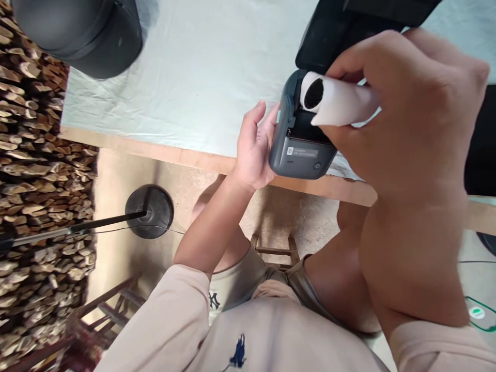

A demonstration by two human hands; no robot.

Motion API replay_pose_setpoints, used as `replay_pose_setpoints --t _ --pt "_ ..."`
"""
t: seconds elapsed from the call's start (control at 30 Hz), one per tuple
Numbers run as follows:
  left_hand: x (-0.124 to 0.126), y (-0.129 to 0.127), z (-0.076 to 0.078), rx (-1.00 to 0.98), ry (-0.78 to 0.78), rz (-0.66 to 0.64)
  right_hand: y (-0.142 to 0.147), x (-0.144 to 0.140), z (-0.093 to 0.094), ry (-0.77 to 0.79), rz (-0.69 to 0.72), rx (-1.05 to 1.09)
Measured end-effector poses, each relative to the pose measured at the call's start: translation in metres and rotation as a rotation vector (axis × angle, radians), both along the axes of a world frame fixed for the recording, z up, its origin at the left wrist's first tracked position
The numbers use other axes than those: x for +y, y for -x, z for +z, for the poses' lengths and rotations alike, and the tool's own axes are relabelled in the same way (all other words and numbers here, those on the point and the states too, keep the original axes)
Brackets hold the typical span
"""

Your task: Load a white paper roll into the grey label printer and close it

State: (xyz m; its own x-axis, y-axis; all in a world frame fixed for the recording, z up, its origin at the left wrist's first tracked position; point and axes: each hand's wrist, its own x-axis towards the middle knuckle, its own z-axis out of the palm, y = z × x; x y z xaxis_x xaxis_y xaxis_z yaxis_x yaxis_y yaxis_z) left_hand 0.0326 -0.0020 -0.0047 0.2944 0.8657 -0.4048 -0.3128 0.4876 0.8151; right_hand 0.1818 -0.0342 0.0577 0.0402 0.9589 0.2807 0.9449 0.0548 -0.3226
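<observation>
A small dark grey label printer [304, 159] is tilted toward me at the table's front edge, with its black lid [323, 44] swung up and back. My left hand [253, 147] supports the printer along its left side, thumb raised and fingers partly hidden behind the body. Between the thumb and fingers of my right hand [414, 103] is a white paper roll [346, 101] with a dark hollow core facing left. The roll is over the printer's open compartment, its left end at the compartment's upper part; whether it touches inside I cannot tell. A loose paper corner sticks out below it.
A pale cloth covers the wooden table [186, 88]. On its far left stands a large black rounded object [85, 31]; a black object [480, 144] lies at the right edge. Below are a round stand base [149, 212], a wooden chair [120, 305] and stacked firewood [34, 155].
</observation>
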Motion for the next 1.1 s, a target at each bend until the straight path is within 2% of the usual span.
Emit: replay_pose_setpoints --t 0.17,0.33,0.43,0.5,0.6,0.7,0.77,0.83,0.97,1.1 --pt "-0.001 0.001 -0.006 -0.084 0.009 0.027 -0.003 0.007 -0.004 0.083 -0.033 0.039" --pt "-0.001 -0.001 -0.007 -0.076 0.061 0.112 -0.006 0.009 -0.019 -0.171 0.076 0.105" --pt "-0.002 -0.001 -0.003 -0.112 0.045 0.111 -0.007 0.007 -0.023 -0.208 0.130 0.085" --pt "-0.003 0.000 -0.001 -0.158 0.027 0.085 -0.009 0.005 -0.023 -0.254 0.211 0.079" --pt "-0.004 0.001 -0.001 -0.278 -0.009 -0.022 -0.012 0.001 -0.021 -0.299 0.363 0.110" --pt "-0.005 0.002 -0.003 -0.374 -0.077 -0.124 -0.016 -0.003 -0.017 -0.227 0.474 0.118" --pt "-0.005 0.003 -0.005 -0.362 -0.135 -0.148 -0.019 -0.004 -0.016 -0.188 0.513 0.146" --pt "-0.005 0.005 -0.007 -0.324 -0.181 -0.167 -0.021 -0.003 -0.020 -0.247 0.475 0.268" --pt "-0.005 0.006 -0.010 -0.300 -0.213 -0.192 -0.023 0.003 -0.034 -0.450 0.267 0.505" --pt "-0.006 0.006 -0.011 -0.293 -0.205 -0.169 -0.022 -0.001 -0.043 -0.310 0.380 0.424"
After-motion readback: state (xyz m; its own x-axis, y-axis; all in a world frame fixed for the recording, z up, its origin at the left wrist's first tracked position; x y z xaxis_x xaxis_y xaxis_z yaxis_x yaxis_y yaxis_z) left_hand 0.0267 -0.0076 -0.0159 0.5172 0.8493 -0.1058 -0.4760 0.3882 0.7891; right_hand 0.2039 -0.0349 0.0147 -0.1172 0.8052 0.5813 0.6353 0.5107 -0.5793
